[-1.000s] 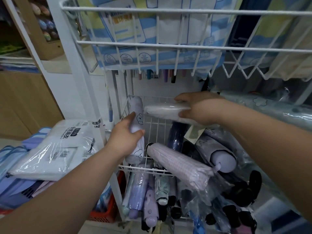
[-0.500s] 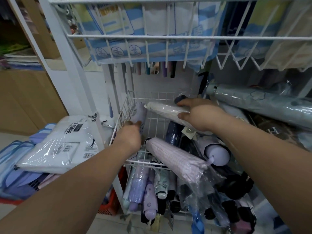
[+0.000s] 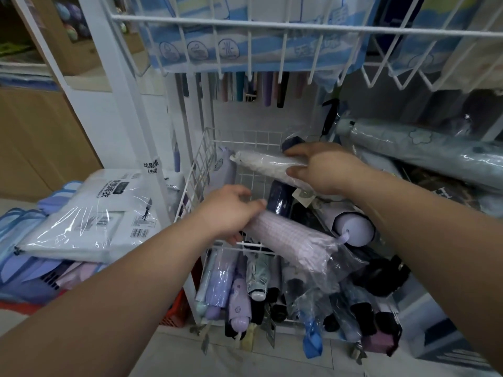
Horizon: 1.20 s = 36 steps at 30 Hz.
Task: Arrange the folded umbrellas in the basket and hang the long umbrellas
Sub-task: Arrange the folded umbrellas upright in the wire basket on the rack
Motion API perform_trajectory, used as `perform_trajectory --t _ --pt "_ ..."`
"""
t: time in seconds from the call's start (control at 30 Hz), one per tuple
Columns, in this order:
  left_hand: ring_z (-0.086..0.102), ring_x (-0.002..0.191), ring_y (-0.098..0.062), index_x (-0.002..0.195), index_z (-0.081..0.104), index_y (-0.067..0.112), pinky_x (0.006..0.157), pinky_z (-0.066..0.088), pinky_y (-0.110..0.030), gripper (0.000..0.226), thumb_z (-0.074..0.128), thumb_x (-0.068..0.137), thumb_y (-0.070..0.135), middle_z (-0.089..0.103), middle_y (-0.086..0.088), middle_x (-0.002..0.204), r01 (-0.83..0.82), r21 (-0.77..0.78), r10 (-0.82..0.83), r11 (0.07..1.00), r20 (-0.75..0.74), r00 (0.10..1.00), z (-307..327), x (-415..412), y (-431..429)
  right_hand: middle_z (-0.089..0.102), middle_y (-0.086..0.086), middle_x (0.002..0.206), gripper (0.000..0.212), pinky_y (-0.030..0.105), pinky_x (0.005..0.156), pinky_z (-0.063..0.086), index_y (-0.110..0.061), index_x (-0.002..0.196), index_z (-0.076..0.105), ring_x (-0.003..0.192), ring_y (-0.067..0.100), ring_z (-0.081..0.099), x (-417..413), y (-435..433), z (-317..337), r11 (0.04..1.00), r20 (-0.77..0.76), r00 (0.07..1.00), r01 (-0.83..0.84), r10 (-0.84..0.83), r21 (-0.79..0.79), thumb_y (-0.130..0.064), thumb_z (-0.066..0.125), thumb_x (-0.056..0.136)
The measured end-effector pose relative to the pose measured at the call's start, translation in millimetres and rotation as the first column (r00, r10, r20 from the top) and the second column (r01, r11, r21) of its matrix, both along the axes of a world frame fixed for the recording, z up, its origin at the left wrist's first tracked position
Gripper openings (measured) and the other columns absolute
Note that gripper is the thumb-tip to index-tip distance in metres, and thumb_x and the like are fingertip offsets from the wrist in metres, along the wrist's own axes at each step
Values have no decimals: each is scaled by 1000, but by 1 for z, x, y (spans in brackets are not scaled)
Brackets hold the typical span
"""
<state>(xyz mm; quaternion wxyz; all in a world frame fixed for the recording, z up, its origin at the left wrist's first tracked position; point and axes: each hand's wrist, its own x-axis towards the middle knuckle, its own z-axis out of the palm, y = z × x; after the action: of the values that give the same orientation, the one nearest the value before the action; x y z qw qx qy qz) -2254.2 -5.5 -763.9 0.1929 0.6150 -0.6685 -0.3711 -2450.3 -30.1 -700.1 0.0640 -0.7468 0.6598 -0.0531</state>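
Head view, centre: my right hand [image 3: 324, 170] clasps the white umbrella [image 3: 266, 163], left hand [image 3: 228, 210] curls round the checked umbrella [image 3: 294, 240], which overhangs the basket [image 3: 201, 164] and could slide out.

Lt side: light-brown wood-veneer cabinet [image 3: 40, 142], w/ open shelf [image 3: 24, 63] above holding flat stacked goods. White wall panel [image 3: 103, 115] sits between cabinet and white metal rack upright [image 3: 114, 77]. White upper wire shelf [image 3: 272, 25] spans top of view. Floor [image 3: 174, 355]: pale tile, grout lines visible at btm. Red plastic crate [image 3: 177, 311] on floor by rack foot. Clear-bagged white packs [image 3: 89, 213] stacked lt, over blue mesh pouches [image 3: 16, 229]. Lighting soft, even.
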Motion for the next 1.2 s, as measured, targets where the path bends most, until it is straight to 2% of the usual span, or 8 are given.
perform_trajectory --t 0.17,0.3,0.47,0.6,0.7,0.9,1.03,1.2 --pt "68 63 -21 122 64 20 53 56 -31 46 56 94 56 72 -11 86 150 141 -168 978 122 978 4 -12 -9 45 -3 152 53 27 101 39 -38 146 44 131 24 48 -10 4 2 999 64 998 6 -2 -51 -47 57 96" --pt "61 68 -22 111 67 22 53 44 -24 52 52 91 66 71 -8 90 175 250 -204 952 97 974 7 -25 -9 44 -6 152 57 26 104 38 -37 146 44 132 21 48 -17 10 4 996 107 993 -44 53 -84 -48 61 93" --pt "61 70 -14 122 62 16 46 46 -18 33 66 93 30 66 -5 95 30 253 17 967 -180 983 6 -36 1 46 -3 151 56 26 100 38 -37 146 45 131 22 49 -26 15 5 995 162 985 -36 51 -94 -47 61 93" --pt "68 100 -25 133 57 18 76 61 -35 46 70 89 16 68 -9 114 -75 271 176 960 -371 912 -6 -36 6 45 -5 151 54 27 100 38 -37 145 46 132 21 48 -31 16 2 993 168 984 -45 63 -107 -46 61 94" --pt "68 103 -28 138 55 17 76 62 -38 51 70 90 11 67 -12 118 -101 283 230 954 -472 851 -9 -28 8 46 -4 151 55 28 100 39 -37 145 46 131 22 49 -30 15 0 993 158 985 -45 62 -110 -48 61 93" --pt "66 109 -31 139 55 16 89 58 -47 52 66 90 4 66 -13 121 -127 288 272 949 -548 791 -11 -22 7 46 -5 150 52 26 96 38 -37 145 46 129 21 50 -28 13 -1 993 172 985 -16 36 -118 -46 59 95" --pt "67 104 -25 131 61 19 79 57 -36 42 64 91 5 69 -10 118 -95 318 277 943 -595 755 1 -12 15 47 -8 149 49 21 88 34 -37 143 48 129 20 50 -30 14 -3 989 236 971 12 23 -144 -43 59 95" --pt "66 114 -34 121 69 25 102 50 -55 35 65 90 8 71 -13 118 -73 326 258 942 -572 778 7 5 26 46 -4 150 51 26 95 39 -38 144 47 129 21 50 -31 12 -8 990 244 970 27 7 -135 -46 59 94"
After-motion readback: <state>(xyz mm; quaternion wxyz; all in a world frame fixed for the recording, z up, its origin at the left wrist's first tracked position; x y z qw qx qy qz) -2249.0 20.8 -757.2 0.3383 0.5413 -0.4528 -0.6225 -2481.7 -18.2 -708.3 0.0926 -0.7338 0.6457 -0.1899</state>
